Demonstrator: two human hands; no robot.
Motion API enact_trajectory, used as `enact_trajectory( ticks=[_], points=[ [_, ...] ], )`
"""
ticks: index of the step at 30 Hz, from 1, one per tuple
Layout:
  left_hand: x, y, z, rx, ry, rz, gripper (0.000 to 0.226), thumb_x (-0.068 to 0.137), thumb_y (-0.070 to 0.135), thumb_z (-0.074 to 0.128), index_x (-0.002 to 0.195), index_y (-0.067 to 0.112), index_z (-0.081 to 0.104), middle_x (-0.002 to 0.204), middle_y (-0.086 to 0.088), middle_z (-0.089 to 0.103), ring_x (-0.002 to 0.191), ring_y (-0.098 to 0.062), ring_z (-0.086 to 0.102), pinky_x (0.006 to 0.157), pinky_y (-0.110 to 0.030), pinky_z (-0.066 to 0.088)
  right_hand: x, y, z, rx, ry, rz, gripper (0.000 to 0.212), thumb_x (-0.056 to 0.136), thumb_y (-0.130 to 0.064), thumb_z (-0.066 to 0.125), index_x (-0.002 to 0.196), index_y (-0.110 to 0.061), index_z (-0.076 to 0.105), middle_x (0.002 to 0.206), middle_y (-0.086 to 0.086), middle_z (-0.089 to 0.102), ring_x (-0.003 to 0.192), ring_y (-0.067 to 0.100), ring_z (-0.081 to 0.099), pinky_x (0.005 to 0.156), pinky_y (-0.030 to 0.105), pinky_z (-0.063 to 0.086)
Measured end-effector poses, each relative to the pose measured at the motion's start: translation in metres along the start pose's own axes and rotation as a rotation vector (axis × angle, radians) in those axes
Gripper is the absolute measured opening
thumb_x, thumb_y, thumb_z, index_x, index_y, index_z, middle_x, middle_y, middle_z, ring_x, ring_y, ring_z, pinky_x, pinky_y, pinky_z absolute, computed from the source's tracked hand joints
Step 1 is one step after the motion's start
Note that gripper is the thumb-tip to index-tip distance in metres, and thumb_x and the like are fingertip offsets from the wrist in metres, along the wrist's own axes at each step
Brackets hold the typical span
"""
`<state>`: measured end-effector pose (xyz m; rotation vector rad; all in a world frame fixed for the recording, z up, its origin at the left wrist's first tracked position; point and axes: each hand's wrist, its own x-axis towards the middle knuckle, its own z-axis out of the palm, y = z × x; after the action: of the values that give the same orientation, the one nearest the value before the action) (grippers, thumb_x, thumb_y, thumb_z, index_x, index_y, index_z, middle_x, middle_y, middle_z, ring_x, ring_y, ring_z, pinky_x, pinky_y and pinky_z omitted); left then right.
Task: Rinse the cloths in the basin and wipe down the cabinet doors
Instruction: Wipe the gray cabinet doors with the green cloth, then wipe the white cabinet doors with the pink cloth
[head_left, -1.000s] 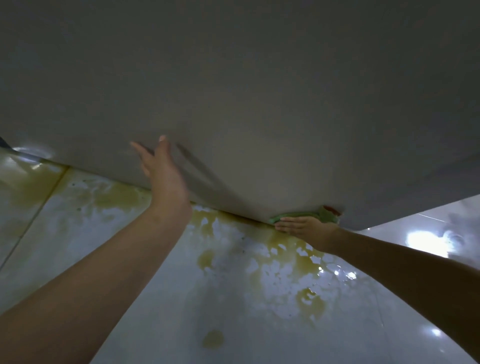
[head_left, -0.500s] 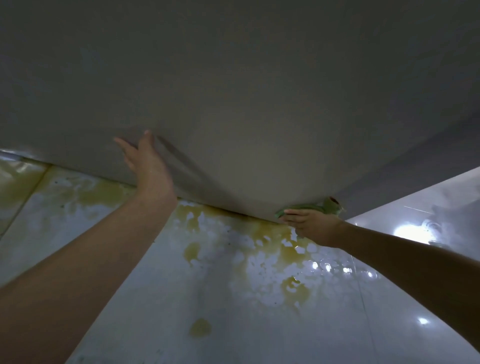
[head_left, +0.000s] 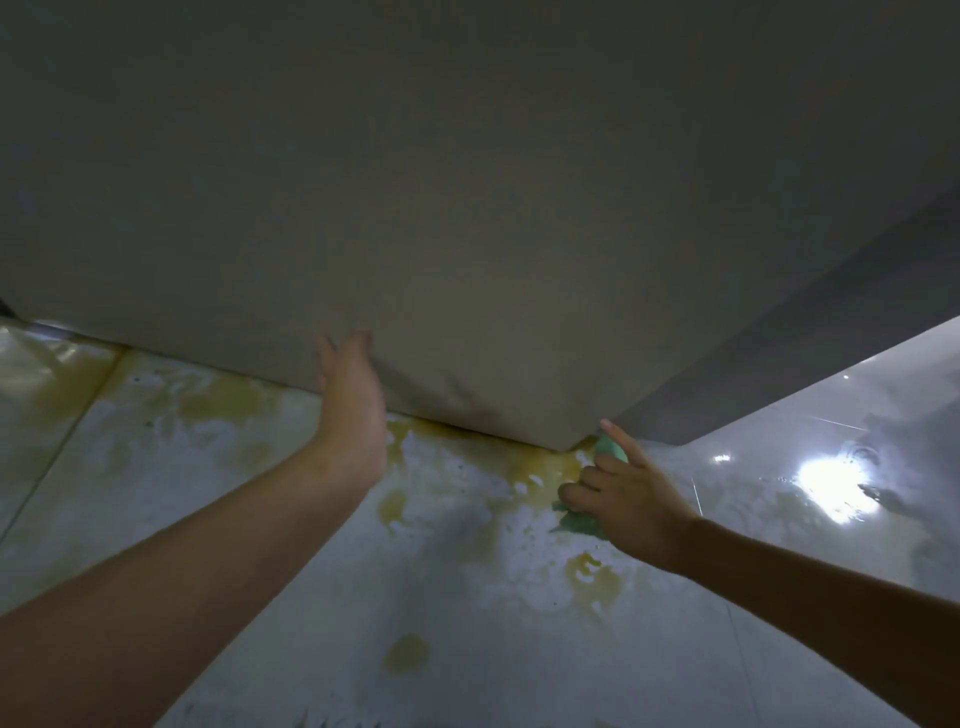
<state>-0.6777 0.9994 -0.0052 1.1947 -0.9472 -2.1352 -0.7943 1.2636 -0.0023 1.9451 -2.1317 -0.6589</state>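
Glossy pale floor tiles (head_left: 291, 597) run under a grey cabinet door (head_left: 467, 208), stained with yellowish puddles (head_left: 592, 571). At the door's lower corner the right hand (head_left: 628, 493) has its grip clamped on a green cloth (head_left: 582, 522): three fingers curled round the bunched cloth, forefinger stretched up toward the corner. The cloth sits just below that corner, over the wet tiles. Further left, the left hand (head_left: 350, 395) lies flat on the door's lower edge, its grip apart, fingers straight. A bright light reflection (head_left: 836, 480) shines on the tiles at right.
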Motion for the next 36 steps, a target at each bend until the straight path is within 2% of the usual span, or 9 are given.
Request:
enact_trajectory(
  ticks=[4, 10, 14, 19, 24, 26, 29, 33, 36],
  points=[
    [-0.035, -0.002, -0.018, 0.099, -0.073, -0.136, 0.026, 0.100, 0.024, 0.039, 0.121, 0.019, 0.053, 0.113, -0.003, 0.056, 0.097, -0.014, 0.051, 0.072, -0.028, 0.046, 0.026, -0.031, -0.022, 0.145, 0.177, 0.141, 0.031, 0.075, -0.019, 0.036, 0.076, -0.026, 0.067, 0.056, -0.009, 0.051, 0.056, 0.016, 0.057, 0.107, 0.048, 0.024],
    [-0.068, 0.012, -0.053, 0.356, -0.305, -0.240, 0.021, 0.097, 0.025, 0.049, 0.097, 0.016, 0.067, 0.097, -0.001, 0.073, 0.095, -0.017, 0.067, 0.088, -0.032, 0.050, 0.082, -0.074, -0.046, 0.395, 0.334, 0.230, 0.028, 0.084, -0.021, 0.041, 0.086, -0.025, 0.068, 0.064, -0.009, 0.063, 0.060, 0.015, 0.063, 0.105, 0.033, 0.022],
    [-0.070, 0.036, -0.090, 0.456, -0.397, -0.193, 0.029, 0.099, 0.024, 0.042, 0.107, 0.020, 0.070, 0.103, 0.000, 0.073, 0.101, -0.016, 0.066, 0.093, -0.032, 0.049, 0.123, -0.098, -0.084, 0.619, 0.417, 0.240, 0.031, 0.089, -0.028, 0.040, 0.093, -0.018, 0.069, 0.072, -0.005, 0.067, 0.064, 0.015, 0.061, 0.079, 0.024, 0.035],
    [-0.068, 0.103, -0.134, 0.517, -0.510, -0.200, 0.029, 0.093, 0.028, 0.057, 0.118, 0.015, 0.065, 0.109, -0.005, 0.071, 0.104, -0.020, 0.065, 0.093, -0.034, 0.050, 0.165, -0.121, -0.133, 1.120, 0.210, 0.367, 0.031, 0.099, -0.044, 0.035, 0.102, -0.020, 0.055, 0.066, -0.010, 0.053, 0.059, 0.010, 0.048, 0.055, 0.028, 0.034],
    [-0.076, 0.164, -0.169, 0.798, -0.403, -0.105, 0.035, 0.071, 0.011, 0.077, 0.103, 0.021, 0.069, 0.094, -0.005, 0.074, 0.086, -0.013, 0.070, 0.077, -0.019, 0.054, 0.200, -0.141, -0.172, 1.531, 0.269, 0.443, 0.031, 0.090, -0.048, 0.046, 0.099, -0.019, 0.053, 0.079, 0.002, 0.066, 0.072, 0.014, 0.061, 0.068, 0.039, 0.049],
    [-0.081, 0.178, -0.182, 0.846, -0.331, -0.023, 0.017, 0.069, 0.010, 0.079, 0.085, 0.014, 0.074, 0.079, -0.006, 0.074, 0.074, -0.011, 0.068, 0.068, -0.014, 0.052, 0.211, -0.148, -0.181, 1.640, 0.267, 0.385, 0.017, 0.091, -0.039, 0.053, 0.104, -0.028, 0.052, 0.084, -0.004, 0.068, 0.076, 0.009, 0.063, 0.070, 0.032, 0.051],
    [-0.082, 0.189, -0.201, 0.869, -0.267, 0.117, 0.007, 0.070, 0.020, 0.078, 0.069, 0.017, 0.072, 0.076, -0.005, 0.073, 0.078, -0.016, 0.069, 0.077, -0.023, 0.053, 0.222, -0.151, -0.192, 1.683, 0.250, 0.199, 0.034, 0.089, -0.040, 0.053, 0.118, -0.053, 0.040, 0.096, -0.018, 0.061, 0.088, 0.002, 0.061, 0.075, 0.021, 0.051],
    [-0.078, 0.195, -0.215, 0.828, -0.313, 0.232, 0.018, 0.072, 0.041, 0.079, 0.068, 0.027, 0.068, 0.078, -0.004, 0.071, 0.079, -0.021, 0.065, 0.082, -0.034, 0.050, 0.242, -0.153, -0.199, 1.368, 0.325, 0.126, 0.007, 0.085, -0.056, 0.056, 0.088, -0.051, 0.060, 0.105, -0.026, 0.038, 0.096, -0.002, 0.046, 0.082, 0.014, 0.040],
    [-0.074, 0.203, -0.216, 0.715, -0.298, 0.292, 0.012, 0.066, 0.027, 0.077, 0.068, 0.019, 0.068, 0.066, -0.001, 0.068, 0.066, -0.014, 0.064, 0.066, -0.024, 0.051, 0.262, -0.151, -0.217, 1.523, 0.325, 0.124, 0.023, 0.072, -0.067, 0.060, 0.069, -0.044, 0.065, 0.112, -0.036, 0.045, 0.108, -0.008, 0.044, 0.090, 0.005, 0.030]
  ],
)
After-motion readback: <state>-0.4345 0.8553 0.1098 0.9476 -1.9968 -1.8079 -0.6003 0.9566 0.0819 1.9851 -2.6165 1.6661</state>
